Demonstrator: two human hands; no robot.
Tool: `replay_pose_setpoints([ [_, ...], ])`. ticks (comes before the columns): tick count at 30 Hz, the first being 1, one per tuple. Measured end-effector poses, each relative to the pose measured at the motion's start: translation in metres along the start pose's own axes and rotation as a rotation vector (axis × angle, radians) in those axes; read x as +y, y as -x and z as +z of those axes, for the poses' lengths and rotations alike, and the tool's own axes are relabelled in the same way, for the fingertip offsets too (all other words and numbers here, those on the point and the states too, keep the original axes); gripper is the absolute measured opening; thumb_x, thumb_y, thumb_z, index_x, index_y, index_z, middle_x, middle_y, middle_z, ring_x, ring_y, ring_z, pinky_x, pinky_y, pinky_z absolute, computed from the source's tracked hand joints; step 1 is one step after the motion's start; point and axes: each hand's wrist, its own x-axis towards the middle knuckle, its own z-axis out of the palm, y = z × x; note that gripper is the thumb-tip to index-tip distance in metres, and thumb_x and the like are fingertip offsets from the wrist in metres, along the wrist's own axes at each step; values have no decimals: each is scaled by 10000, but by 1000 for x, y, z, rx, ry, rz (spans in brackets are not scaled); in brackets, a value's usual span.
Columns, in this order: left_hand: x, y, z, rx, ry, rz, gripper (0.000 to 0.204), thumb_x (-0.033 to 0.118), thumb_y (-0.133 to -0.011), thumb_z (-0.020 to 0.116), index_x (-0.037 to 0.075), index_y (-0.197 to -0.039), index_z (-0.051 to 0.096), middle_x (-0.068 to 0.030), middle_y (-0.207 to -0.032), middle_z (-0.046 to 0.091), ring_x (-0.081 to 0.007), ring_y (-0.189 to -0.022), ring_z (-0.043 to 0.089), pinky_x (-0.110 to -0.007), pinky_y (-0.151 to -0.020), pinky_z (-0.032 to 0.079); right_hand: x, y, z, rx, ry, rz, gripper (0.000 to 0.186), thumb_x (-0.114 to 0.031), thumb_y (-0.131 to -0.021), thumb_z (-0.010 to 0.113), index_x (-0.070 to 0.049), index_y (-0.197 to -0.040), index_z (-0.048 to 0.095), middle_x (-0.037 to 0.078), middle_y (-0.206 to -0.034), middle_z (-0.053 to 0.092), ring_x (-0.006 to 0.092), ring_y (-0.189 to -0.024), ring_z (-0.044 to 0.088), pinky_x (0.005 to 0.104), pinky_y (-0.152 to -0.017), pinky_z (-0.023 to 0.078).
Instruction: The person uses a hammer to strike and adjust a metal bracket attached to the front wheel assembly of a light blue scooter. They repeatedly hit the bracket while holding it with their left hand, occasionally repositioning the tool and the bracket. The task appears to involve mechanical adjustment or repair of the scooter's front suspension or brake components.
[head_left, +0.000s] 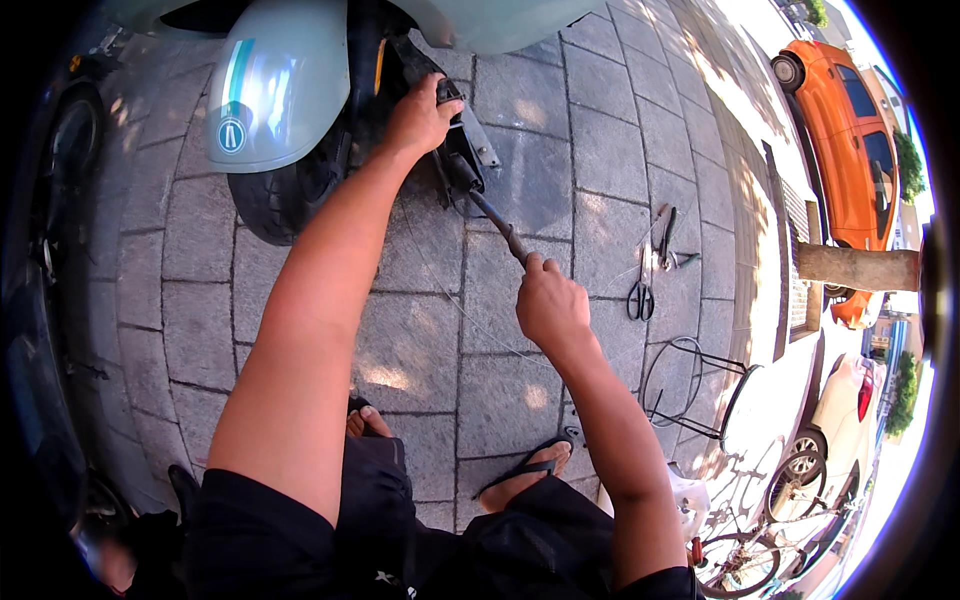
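Note:
A pale grey-green scooter fender (pixel 290 90) with a striped sticker hangs over a black tyre (pixel 275 205) at the top. Just right of the wheel, my left hand (pixel 420 118) is closed round a black part of the scooter, its fingers partly hidden. Below it lies a dark cylindrical part (pixel 463 172) of the same assembly. My right hand (pixel 553 302) is wrapped round the lower end of a dark metal bar (pixel 498 222). The bar slants up to the left, and its upper end meets the cylindrical part; how they join is too small to tell.
Scissors (pixel 641 297) and pliers (pixel 667 232) lie on the grey paving (pixel 510 400) to the right. A thin wire curves across the slabs. Farther right are a round stool (pixel 740 408), a bicycle (pixel 740 565), a tree trunk (pixel 855 268), an orange car (pixel 850 150) and a white car (pixel 845 405).

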Motion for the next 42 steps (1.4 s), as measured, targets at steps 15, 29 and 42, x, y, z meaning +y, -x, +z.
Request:
replay_pose_setpoints([
  [15, -5, -4, 5, 35, -4, 39, 623, 444, -984, 735, 87, -1459, 547, -242, -1362, 690, -438, -1248, 663, -493, -1048, 524, -4, -16, -6, -64, -236, -24, 253, -197, -1010, 597, 32, -1095, 660, 308, -1016, 753, 502, -968, 740, 583, -897, 587],
  [29, 1, 0, 0, -5, 35, 13, 653, 432, -994, 720, 70, -1500, 525, -251, -1453, 640, -438, -1328, 619, -486, -1099, 500, 31, 18, -47, -108, -513, -29, 331, -315, -1045, 628, 12, -1055, 682, 317, -905, 696, 542, -932, 671, 570, -808, 519],
  [42, 3, 2, 1, -29, 33, -34, 673, 462, -1002, 696, 90, -1531, 507, -240, -1489, 623, -426, -1352, 607, -484, -1108, 498, 38, 16, -32, -102, -563, -16, 317, -319, -1047, 643, -9, -1095, 687, 285, -902, 695, 486, -897, 688, 521, -797, 526],
])
